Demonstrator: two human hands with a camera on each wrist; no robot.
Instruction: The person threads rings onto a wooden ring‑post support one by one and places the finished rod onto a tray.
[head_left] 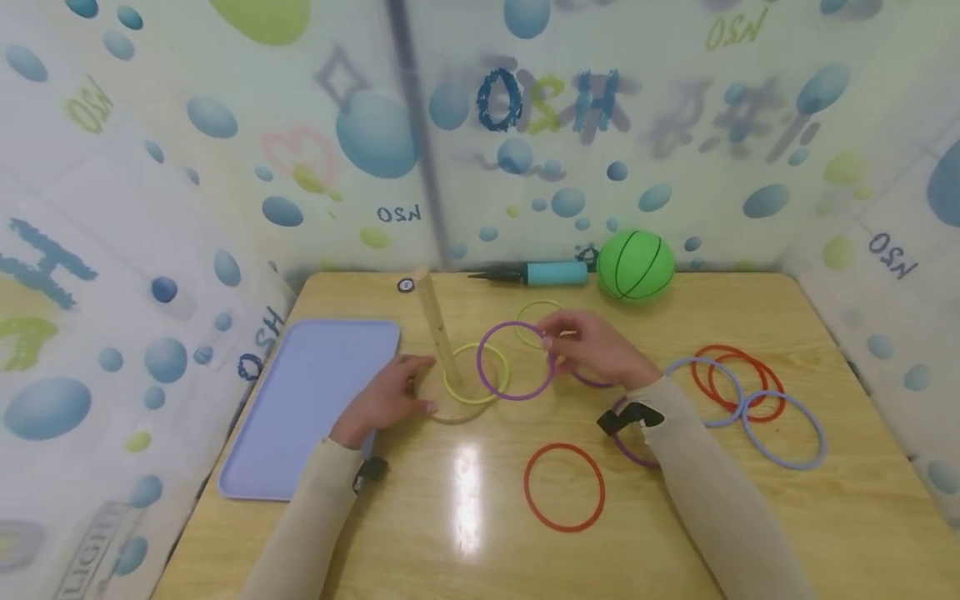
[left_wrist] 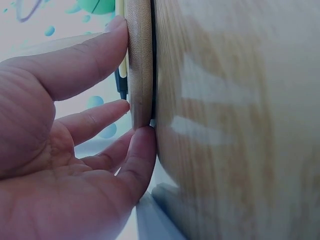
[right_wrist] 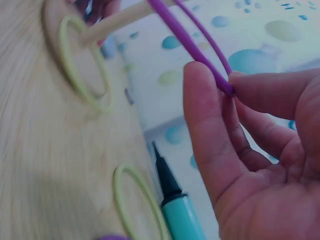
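My left hand (head_left: 386, 400) holds the left edge of the round base of a wooden peg stand (head_left: 437, 325), thumb and fingers spread along the rim. In the left wrist view the fingertips meet the edge of the wooden base (left_wrist: 140, 65). One yellow ring (head_left: 447, 385) lies on that base around the upright peg. My right hand (head_left: 596, 346) pinches a purple ring (head_left: 516, 397) between thumb and fingers. Held up off the table, the purple ring (right_wrist: 187, 42) appears right of the peg in the head view.
A blue tray (head_left: 315, 375) lies at the left. Behind are a teal pump (head_left: 557, 273), a green ball (head_left: 636, 265) and another yellow ring (head_left: 542, 302). Red rings (head_left: 564, 530) and blue rings (head_left: 783, 462) lie in front and at right; more purple rings are partly under my right arm.
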